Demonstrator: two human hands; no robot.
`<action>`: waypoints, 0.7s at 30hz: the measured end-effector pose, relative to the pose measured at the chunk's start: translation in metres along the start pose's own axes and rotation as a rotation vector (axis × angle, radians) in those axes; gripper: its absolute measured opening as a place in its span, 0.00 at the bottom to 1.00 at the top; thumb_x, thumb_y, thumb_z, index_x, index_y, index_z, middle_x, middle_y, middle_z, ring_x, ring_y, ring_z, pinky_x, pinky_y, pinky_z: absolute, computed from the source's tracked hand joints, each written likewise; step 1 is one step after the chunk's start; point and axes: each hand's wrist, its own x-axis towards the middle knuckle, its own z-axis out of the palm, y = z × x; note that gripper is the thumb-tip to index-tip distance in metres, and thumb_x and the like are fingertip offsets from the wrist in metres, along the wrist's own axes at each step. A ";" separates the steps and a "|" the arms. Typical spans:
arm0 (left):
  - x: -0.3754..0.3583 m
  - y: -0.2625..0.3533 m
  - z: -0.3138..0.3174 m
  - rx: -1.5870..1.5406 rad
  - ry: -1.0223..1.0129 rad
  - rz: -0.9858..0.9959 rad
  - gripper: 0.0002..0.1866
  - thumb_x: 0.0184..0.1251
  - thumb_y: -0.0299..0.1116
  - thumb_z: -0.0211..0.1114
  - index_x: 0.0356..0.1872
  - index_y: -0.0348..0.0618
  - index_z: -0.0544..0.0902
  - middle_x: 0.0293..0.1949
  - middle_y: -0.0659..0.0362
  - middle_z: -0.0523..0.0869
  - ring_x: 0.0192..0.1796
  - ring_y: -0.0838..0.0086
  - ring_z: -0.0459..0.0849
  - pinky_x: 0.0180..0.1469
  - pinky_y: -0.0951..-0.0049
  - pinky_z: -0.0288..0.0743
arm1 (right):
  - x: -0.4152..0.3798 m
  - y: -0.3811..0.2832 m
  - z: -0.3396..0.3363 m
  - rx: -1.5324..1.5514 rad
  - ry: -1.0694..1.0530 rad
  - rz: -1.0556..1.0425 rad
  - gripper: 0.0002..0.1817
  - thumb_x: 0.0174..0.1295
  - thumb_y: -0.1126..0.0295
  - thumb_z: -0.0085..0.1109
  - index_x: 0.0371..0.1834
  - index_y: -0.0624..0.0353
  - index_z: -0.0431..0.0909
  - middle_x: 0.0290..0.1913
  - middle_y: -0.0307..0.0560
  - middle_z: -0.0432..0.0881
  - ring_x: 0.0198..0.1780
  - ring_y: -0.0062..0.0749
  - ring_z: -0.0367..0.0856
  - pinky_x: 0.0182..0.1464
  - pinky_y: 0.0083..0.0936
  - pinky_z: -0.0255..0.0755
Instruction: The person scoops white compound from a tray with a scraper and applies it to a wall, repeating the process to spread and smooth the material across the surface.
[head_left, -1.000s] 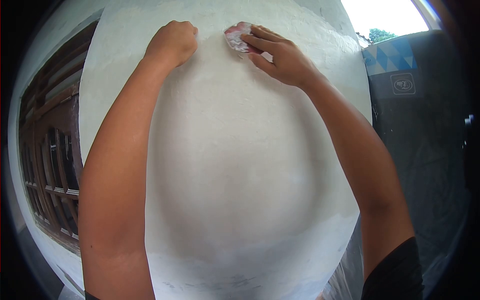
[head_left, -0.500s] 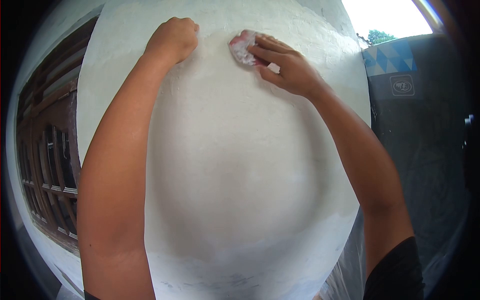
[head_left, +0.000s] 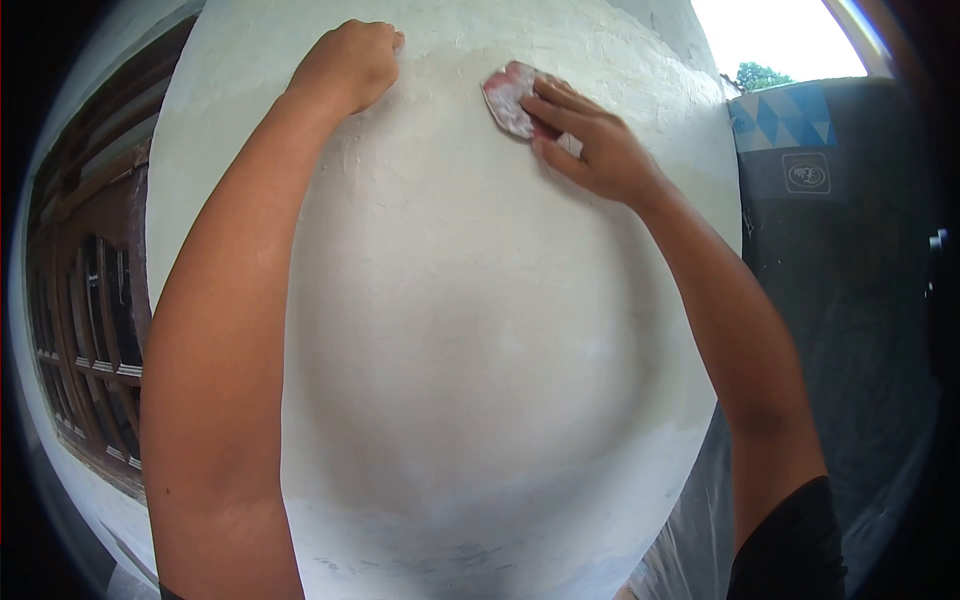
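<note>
My right hand [head_left: 595, 135] presses a flat pad [head_left: 512, 98], white-smeared with reddish patches, against the pale wall [head_left: 460, 270]. The pad juts out to the left of my fingers. Higher up on the left, my left hand [head_left: 355, 62] is closed and rests at the wall; what it holds, if anything, is hidden. Rough, thicker ridges of coating show on the wall around both hands, while the lower part looks smoother and greyer.
A brown wooden window frame with bars [head_left: 100, 300] is at the left. On the right stands a dark sheet-like surface [head_left: 840, 300] with a blue-and-white patterned band [head_left: 785, 118]. Clear plastic sheeting [head_left: 685, 540] hangs at the lower right.
My right hand and the pad have moved a little right and slightly down. My left hand appears slightly higher, and the view has shifted slightly.
</note>
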 end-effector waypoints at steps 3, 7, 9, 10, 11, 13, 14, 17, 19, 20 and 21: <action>0.000 -0.005 0.004 -0.052 0.112 0.061 0.20 0.66 0.25 0.48 0.52 0.42 0.86 0.48 0.47 0.88 0.50 0.53 0.87 0.54 0.55 0.82 | -0.026 0.008 -0.009 -0.048 0.004 -0.065 0.25 0.63 0.65 0.60 0.65 0.52 0.79 0.73 0.52 0.72 0.76 0.47 0.66 0.75 0.40 0.63; 0.004 0.009 -0.007 0.059 -0.062 -0.048 0.21 0.66 0.25 0.48 0.53 0.42 0.86 0.47 0.46 0.89 0.49 0.52 0.87 0.53 0.55 0.82 | -0.007 0.007 -0.003 0.019 0.116 0.060 0.24 0.66 0.63 0.60 0.66 0.51 0.79 0.73 0.53 0.72 0.76 0.47 0.66 0.75 0.40 0.63; 0.004 0.011 -0.009 0.074 -0.080 -0.062 0.21 0.67 0.25 0.47 0.54 0.43 0.86 0.48 0.46 0.88 0.50 0.52 0.87 0.54 0.56 0.81 | 0.019 -0.006 0.007 -0.004 0.124 0.022 0.24 0.66 0.62 0.59 0.66 0.50 0.78 0.73 0.53 0.71 0.76 0.47 0.65 0.76 0.39 0.62; 0.005 0.010 -0.008 0.092 -0.095 -0.076 0.22 0.68 0.26 0.47 0.56 0.44 0.85 0.49 0.47 0.88 0.51 0.53 0.87 0.56 0.56 0.81 | 0.028 -0.010 0.012 -0.025 0.135 -0.019 0.24 0.67 0.61 0.59 0.67 0.49 0.78 0.73 0.52 0.71 0.76 0.46 0.65 0.76 0.38 0.61; 0.003 0.008 -0.006 0.092 -0.096 -0.077 0.22 0.68 0.26 0.47 0.56 0.44 0.85 0.49 0.47 0.88 0.51 0.53 0.87 0.56 0.56 0.81 | 0.033 -0.014 0.015 -0.057 0.080 -0.032 0.23 0.67 0.61 0.58 0.67 0.48 0.78 0.74 0.51 0.71 0.77 0.45 0.64 0.77 0.37 0.59; 0.001 0.003 -0.002 -0.007 0.046 0.003 0.19 0.68 0.26 0.48 0.52 0.42 0.86 0.48 0.46 0.88 0.50 0.53 0.87 0.55 0.55 0.81 | 0.021 -0.015 0.018 -0.080 0.039 -0.057 0.23 0.67 0.62 0.58 0.66 0.48 0.78 0.73 0.51 0.71 0.76 0.45 0.64 0.77 0.37 0.60; 0.001 0.001 0.001 -0.011 0.046 0.005 0.19 0.68 0.26 0.48 0.52 0.42 0.86 0.48 0.46 0.88 0.50 0.53 0.87 0.55 0.55 0.81 | 0.012 -0.017 0.018 -0.103 -0.005 -0.085 0.23 0.67 0.62 0.58 0.66 0.48 0.79 0.73 0.51 0.72 0.76 0.45 0.65 0.77 0.36 0.60; -0.003 0.000 -0.002 -0.056 0.082 0.036 0.18 0.68 0.26 0.48 0.50 0.40 0.86 0.47 0.46 0.88 0.49 0.53 0.87 0.55 0.56 0.81 | -0.030 -0.008 0.004 -0.085 -0.024 -0.080 0.24 0.65 0.66 0.58 0.66 0.49 0.79 0.72 0.51 0.72 0.76 0.46 0.66 0.77 0.39 0.61; -0.001 0.003 -0.006 -0.002 0.000 -0.004 0.18 0.69 0.27 0.48 0.51 0.41 0.86 0.47 0.46 0.88 0.50 0.52 0.87 0.55 0.56 0.81 | -0.039 0.000 -0.006 -0.069 0.004 -0.081 0.24 0.65 0.66 0.58 0.67 0.48 0.79 0.73 0.50 0.73 0.76 0.45 0.65 0.76 0.42 0.62; -0.001 0.004 -0.006 -0.003 0.001 -0.003 0.18 0.69 0.27 0.48 0.51 0.41 0.86 0.47 0.46 0.88 0.50 0.52 0.87 0.55 0.56 0.81 | -0.037 0.006 -0.005 -0.070 0.004 -0.080 0.24 0.65 0.66 0.58 0.67 0.48 0.79 0.73 0.50 0.73 0.76 0.45 0.65 0.76 0.42 0.62; 0.002 0.004 -0.005 0.053 -0.013 -0.002 0.18 0.69 0.27 0.48 0.51 0.41 0.86 0.47 0.46 0.88 0.49 0.52 0.87 0.55 0.56 0.81 | -0.030 0.006 -0.005 -0.077 0.057 -0.048 0.25 0.65 0.65 0.58 0.67 0.48 0.78 0.73 0.50 0.72 0.77 0.45 0.65 0.76 0.42 0.62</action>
